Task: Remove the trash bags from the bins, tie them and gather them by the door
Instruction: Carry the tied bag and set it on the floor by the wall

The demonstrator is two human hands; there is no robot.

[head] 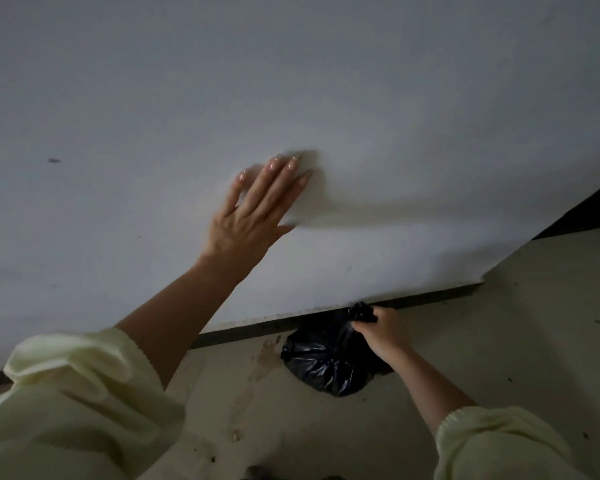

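A small black trash bag [323,358], tied at the top, sits on the pale floor against the dark skirting at the foot of the wall. My right hand [378,329] grips its knotted neck from above. My left hand [257,209] lies flat on the white wall [361,98] with fingers straight, well above and left of the bag. Both arms wear pale yellow sleeves pushed up the forearm.
The white wall fills most of the view. A dark skirting [250,332] runs along its base. The floor [499,341] is pale with brownish stains [267,355] left of the bag. A dark opening [593,209] shows at the right past the wall's corner.
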